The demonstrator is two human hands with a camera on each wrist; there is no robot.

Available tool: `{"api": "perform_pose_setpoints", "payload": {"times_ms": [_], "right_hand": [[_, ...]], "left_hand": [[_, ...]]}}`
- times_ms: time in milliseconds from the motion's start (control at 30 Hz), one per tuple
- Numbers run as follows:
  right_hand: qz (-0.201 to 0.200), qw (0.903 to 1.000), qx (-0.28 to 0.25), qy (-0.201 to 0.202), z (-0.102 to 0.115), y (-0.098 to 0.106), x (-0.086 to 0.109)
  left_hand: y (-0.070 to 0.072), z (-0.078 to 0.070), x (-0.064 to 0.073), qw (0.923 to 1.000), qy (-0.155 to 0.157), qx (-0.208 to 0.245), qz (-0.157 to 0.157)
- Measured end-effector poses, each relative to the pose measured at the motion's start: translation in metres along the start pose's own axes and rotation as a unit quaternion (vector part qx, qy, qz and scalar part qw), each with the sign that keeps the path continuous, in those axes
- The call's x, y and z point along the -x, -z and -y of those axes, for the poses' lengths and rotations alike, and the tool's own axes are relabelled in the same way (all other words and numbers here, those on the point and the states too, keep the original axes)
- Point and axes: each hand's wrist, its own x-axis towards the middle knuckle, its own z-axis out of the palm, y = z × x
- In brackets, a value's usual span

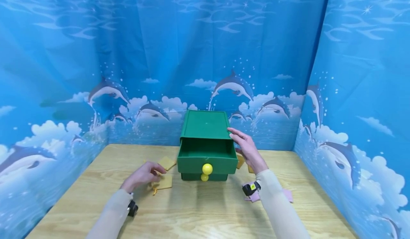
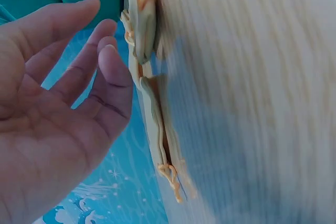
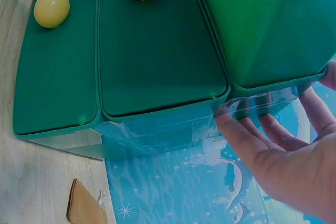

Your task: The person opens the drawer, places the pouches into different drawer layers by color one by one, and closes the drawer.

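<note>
A green drawer cabinet [image 1: 206, 122] stands near the middle of the table. Its upper drawer [image 1: 192, 164], fronted by a yellow knob [image 1: 207, 169], is pulled out, and the part of the inside that shows is bare. My right hand [image 1: 247, 149] rests against the cabinet's right side, fingers extended and fingertips on the wall in the right wrist view. On the left, my left hand [image 1: 145, 176] hovers by two yellowish pouches, a far one [image 1: 167, 162] and a nearer one [image 1: 165, 182] with an orange cord [image 2: 169, 174]. Its fingers are loosely bent around nothing.
Below the open drawer shows a second yellow knob [image 1: 204, 177]. Tan pouches [image 1: 240, 160] lie to the cabinet's right, partly behind my right hand. A pink cloth piece [image 1: 287, 195] lies under my right forearm. Blue dolphin curtains [image 1: 160, 53] enclose the wooden table [image 1: 205, 217].
</note>
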Motion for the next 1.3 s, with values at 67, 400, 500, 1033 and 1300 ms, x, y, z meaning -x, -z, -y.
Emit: {"api": "perform_pose_setpoints", "payload": {"times_ms": [67,400,500,1033,1300], "right_hand": [[-0.002,1.0,0.003,0.001,-0.0004,0.0005,-0.0004],[0.001,1.0,-0.004,0.005,-0.0039,0.0013,-0.0016],[-0.001,1.0,-0.001,0.003,-0.0045,0.0009,-0.0011],[-0.012,0.9999,0.004,0.001,-0.0011,-0.0002,-0.0026],[-0.005,1.0,0.005,0.004,-0.003,0.0007,-0.0022]], "left_hand": [[0.0002,0.0002,0.001,0.9998,0.017,-0.008,-0.002],[-0.0022,0.0039,0.0053,0.9971,0.07,-0.03,0.001],[-0.0027,0.005,0.0067,0.9972,0.071,-0.023,0.008],[-0.0019,0.0017,0.0059,0.9949,0.088,-0.048,0.005],[-0.0032,0.0042,0.0049,0.9933,0.109,-0.038,0.004]]}}
